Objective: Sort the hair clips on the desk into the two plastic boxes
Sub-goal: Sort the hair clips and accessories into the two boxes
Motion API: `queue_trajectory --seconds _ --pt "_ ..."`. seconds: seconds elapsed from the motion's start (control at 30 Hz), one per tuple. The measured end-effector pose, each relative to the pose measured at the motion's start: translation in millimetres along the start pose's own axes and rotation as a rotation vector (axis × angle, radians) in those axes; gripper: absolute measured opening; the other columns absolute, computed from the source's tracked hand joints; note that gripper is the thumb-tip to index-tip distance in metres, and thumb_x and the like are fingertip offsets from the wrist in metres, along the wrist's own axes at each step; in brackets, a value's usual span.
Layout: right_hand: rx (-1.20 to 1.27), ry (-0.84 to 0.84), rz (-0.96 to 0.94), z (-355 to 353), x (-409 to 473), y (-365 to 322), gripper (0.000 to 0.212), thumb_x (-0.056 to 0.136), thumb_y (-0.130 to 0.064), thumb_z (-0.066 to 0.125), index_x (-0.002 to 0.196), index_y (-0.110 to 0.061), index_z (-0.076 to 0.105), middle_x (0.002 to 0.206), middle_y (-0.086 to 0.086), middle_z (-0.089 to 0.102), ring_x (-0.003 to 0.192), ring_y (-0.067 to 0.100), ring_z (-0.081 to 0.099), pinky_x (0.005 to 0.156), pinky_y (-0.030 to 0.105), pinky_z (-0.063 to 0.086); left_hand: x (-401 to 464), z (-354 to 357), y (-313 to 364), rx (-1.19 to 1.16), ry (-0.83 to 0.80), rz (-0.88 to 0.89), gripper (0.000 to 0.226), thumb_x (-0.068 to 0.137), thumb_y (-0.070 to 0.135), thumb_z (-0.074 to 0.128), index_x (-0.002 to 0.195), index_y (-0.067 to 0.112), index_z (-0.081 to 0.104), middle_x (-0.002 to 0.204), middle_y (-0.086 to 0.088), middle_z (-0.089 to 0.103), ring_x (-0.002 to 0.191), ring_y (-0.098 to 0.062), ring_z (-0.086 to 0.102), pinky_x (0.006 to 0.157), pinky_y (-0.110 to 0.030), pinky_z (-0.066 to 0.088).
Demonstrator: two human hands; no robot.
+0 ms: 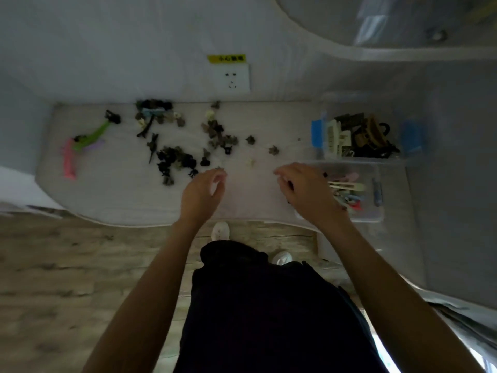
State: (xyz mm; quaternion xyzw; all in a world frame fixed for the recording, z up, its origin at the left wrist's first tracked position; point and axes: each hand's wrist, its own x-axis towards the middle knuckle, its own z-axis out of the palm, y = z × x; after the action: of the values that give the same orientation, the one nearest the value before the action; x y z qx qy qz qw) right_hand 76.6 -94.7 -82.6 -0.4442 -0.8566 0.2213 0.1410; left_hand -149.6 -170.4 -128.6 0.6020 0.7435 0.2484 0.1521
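Observation:
Many small dark and pale hair clips [176,160] lie scattered over the white desk [121,200]. Long pink [68,160] and green clips [94,135] lie at the far left. Two clear plastic boxes stand at the right: the far box [320,130] holds large claw clips, the near box [376,211] holds long flat coloured clips. My left hand [204,192] hovers mid-desk, fingers curved apart, just short of a small clip [220,168]. My right hand [304,189] hovers beside the near box with curled fingers; a dark streak shows between them, and I cannot make out what it is.
A wall socket [234,78] with a yellow label sits above the desk's back edge. A grey wall closes the right side behind the boxes. Wooden floor and my white shoes [220,230] show below the desk's curved front edge.

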Motion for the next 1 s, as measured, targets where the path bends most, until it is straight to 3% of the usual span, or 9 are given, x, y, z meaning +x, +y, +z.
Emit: queue_trajectory --seconds 0.17,0.3,0.4,0.5,0.63,0.83,1.0 --pt "0.099 -0.157 -0.036 52.8 44.7 -46.4 0.026 0.091 -0.011 0.049 0.115 -0.011 0.059 0.114 0.012 0.06 0.102 0.029 0.053 0.087 0.04 0.044 0.0 -43.5 -67.7 -0.071 0.122 -0.347 0.019 0.089 0.017 0.057 0.107 0.012 0.062 0.1 -0.009 0.068 0.092 -0.024 0.063 0.079 -0.035 0.049" --pt "0.078 -0.203 0.111 93.8 90.6 -73.9 0.032 0.091 -0.009 0.046 0.122 -0.011 0.054 0.122 0.013 0.053 0.11 0.029 0.049 0.085 0.038 0.045 16.3 -72.5 -119.4 -0.087 0.068 -0.499 0.032 0.087 0.019 0.06 0.116 0.009 0.054 0.114 -0.01 0.062 0.098 -0.025 0.062 0.085 -0.039 0.051" --pt "-0.023 -0.183 0.222 112.6 113.0 -80.8 0.03 0.091 -0.006 0.045 0.119 -0.009 0.056 0.115 0.016 0.055 0.103 0.03 0.053 0.076 0.035 0.045 38.6 -76.1 -135.5 -0.074 -0.028 -0.484 0.035 0.087 0.02 0.06 0.12 0.01 0.052 0.117 -0.011 0.059 0.1 -0.026 0.061 0.085 -0.036 0.048" --pt "-0.171 -0.146 0.259 121.1 128.9 -87.9 0.021 0.093 -0.011 0.045 0.107 -0.005 0.058 0.105 0.019 0.058 0.089 0.032 0.056 0.061 0.031 0.032 65.2 -72.4 -142.9 -0.024 -0.144 -0.477 0.037 0.085 0.022 0.061 0.12 0.013 0.052 0.116 -0.012 0.059 0.106 -0.028 0.057 0.087 -0.034 0.043" --pt "-0.284 -0.14 0.314 127.2 144.5 -89.5 0.021 0.093 -0.016 0.046 0.109 -0.004 0.053 0.107 0.019 0.06 0.094 0.032 0.057 0.066 0.034 0.038 85.9 -63.7 -148.3 0.026 -0.182 -0.387 0.027 0.085 0.022 0.061 0.108 0.01 0.054 0.106 -0.012 0.06 0.099 -0.029 0.057 0.08 -0.032 0.041" --pt "-0.219 -0.246 0.327 120.3 139.6 -84.7 0.018 0.091 -0.009 0.046 0.104 -0.003 0.055 0.106 0.018 0.059 0.095 0.032 0.054 0.07 0.033 0.039 82.5 -70.6 -159.0 -0.041 -0.218 -0.354 0.019 0.084 0.012 0.057 0.103 0.011 0.055 0.1 -0.01 0.066 0.093 -0.031 0.06 0.074 -0.03 0.039" --pt "0.043 -0.072 0.419 101.5 155.8 -85.7 0.006 0.086 -0.008 0.051 0.09 -0.005 0.047 0.088 0.014 0.048 0.078 0.026 0.047 0.063 0.029 0.028 64.4 -86.4 -172.6 -0.045 -0.259 -0.312 0.028 0.082 0.016 0.059 0.11 0.016 0.059 0.104 -0.009 0.063 0.096 -0.028 0.059 0.078 -0.03 0.041"
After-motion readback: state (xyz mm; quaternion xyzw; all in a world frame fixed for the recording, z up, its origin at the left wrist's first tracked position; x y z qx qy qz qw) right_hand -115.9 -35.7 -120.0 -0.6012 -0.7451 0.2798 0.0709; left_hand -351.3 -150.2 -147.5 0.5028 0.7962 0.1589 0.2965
